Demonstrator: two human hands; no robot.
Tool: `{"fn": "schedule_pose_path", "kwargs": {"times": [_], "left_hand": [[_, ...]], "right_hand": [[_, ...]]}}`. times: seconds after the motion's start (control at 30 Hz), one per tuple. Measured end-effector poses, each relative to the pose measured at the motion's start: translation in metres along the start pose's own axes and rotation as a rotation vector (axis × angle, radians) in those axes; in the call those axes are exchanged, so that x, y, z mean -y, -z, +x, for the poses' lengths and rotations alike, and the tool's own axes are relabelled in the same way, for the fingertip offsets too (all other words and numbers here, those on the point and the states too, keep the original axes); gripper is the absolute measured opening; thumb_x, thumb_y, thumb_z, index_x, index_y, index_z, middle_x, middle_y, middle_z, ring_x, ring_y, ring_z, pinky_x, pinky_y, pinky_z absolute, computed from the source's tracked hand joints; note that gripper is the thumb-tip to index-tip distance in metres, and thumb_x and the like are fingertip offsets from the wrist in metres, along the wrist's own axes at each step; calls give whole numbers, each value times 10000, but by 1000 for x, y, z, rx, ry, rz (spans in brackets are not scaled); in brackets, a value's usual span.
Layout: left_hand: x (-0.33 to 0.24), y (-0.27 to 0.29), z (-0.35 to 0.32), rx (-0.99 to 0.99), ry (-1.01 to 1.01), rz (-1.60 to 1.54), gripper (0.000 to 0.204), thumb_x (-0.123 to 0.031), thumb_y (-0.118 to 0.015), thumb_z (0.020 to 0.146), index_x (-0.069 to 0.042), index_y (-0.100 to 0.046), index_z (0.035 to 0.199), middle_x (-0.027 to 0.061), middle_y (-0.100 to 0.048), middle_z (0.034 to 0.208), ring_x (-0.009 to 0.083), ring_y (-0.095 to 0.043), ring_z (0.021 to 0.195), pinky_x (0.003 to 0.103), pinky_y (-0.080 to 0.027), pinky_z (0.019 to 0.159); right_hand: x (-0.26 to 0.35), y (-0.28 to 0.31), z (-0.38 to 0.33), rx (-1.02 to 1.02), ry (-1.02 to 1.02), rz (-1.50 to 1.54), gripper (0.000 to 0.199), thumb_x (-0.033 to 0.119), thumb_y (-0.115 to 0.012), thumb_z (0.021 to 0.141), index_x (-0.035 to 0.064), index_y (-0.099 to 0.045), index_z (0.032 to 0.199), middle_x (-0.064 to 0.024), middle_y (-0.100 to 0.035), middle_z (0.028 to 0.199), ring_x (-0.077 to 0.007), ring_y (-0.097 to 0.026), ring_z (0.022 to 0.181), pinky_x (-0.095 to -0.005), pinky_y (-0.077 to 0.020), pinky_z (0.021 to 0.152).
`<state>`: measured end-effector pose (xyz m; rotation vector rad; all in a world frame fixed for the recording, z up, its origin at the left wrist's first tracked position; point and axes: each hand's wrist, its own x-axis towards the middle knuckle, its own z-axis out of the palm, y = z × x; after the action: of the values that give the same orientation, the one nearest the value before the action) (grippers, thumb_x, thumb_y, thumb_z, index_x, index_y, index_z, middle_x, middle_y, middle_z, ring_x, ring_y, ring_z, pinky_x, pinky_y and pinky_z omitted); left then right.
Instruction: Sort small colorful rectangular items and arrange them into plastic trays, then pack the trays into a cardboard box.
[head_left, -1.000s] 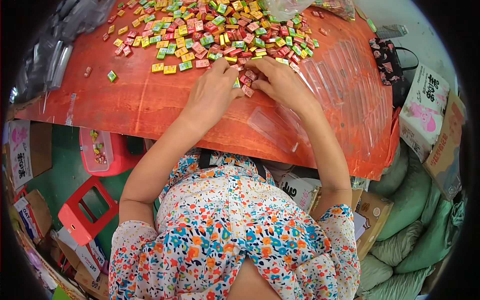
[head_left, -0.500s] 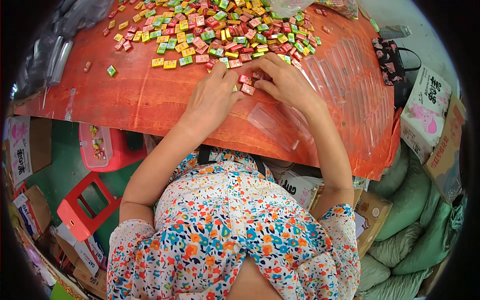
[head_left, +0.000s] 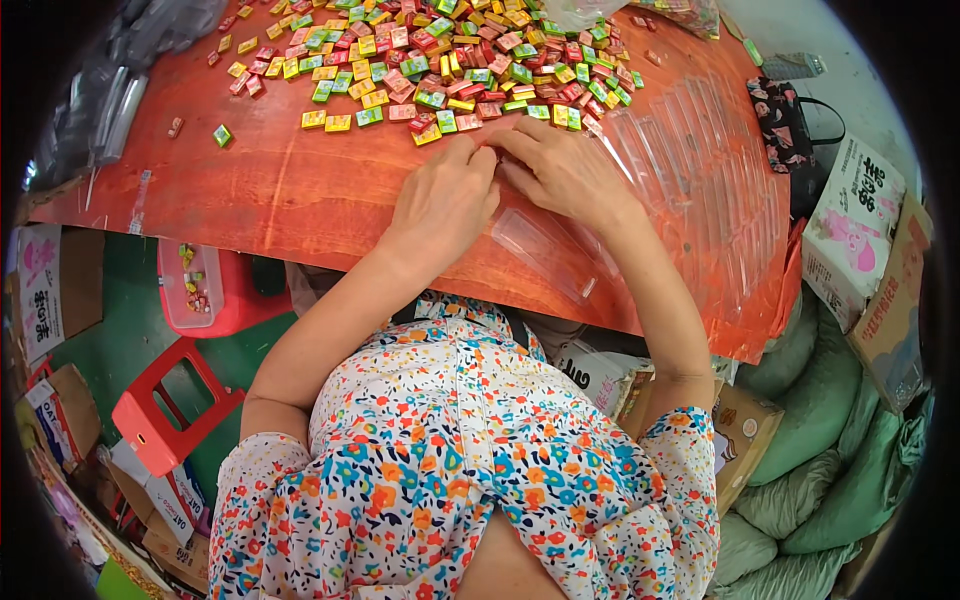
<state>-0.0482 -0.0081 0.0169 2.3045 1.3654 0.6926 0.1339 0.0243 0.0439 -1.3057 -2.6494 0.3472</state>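
Note:
My left hand (head_left: pixel 445 205) and my right hand (head_left: pixel 560 172) meet over the red table (head_left: pixel 330 200), fingertips together with the fingers curled inward. Whatever lies between them is hidden by the fingers and knuckles. Just beyond my hands spreads a heap of small candy-sized boxes (head_left: pixel 460 75) in red, yellow, green and pink. A yellow box (head_left: pixel 427 134) lies at the heap's near edge, close to my left fingers. Below my right hand rests a clear plastic tray (head_left: pixel 545 255), long and narrow.
More clear trays (head_left: pixel 700 190) overlap on the table's right side. Clear plastic sleeves (head_left: pixel 120 110) lie far left. One green box (head_left: pixel 222 135) sits apart. Beside the table's left front edge are a red stool (head_left: pixel 170 410) and a plastic tub (head_left: pixel 190 290); green sacks (head_left: pixel 830 400) lie right.
My hands have closed together. The small red boxes that showed between them are now covered by my fingers. A yellow and a green box at the heap's edge have come into sight.

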Motion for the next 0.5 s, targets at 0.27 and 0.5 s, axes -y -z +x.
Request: {"fn": "schedule_pose_path", "kwargs": {"times": [0.27,0.5], "left_hand": [[21,31,-12,-52,26,-89,224,-180,-720,813,-4,-610,895,162,-576,905,370,-642,803,465,-538,664],[21,25,-21,15,109,-71,231,-175,-737,802,-8,-610,898,156,-564,907,372,-644,788,461,-537,666]], "right_hand": [[-6,-11,-3,-116,-14,174,295,140,-654,843,62,-635,1126,-155,-644,977,-345,-647,859,-415,-531,748],[-6,-14,0,-100,40,162,288,132,-661,838,54,-640,1115,-150,-642,976,-333,-648,839,-410,-532,748]]}}
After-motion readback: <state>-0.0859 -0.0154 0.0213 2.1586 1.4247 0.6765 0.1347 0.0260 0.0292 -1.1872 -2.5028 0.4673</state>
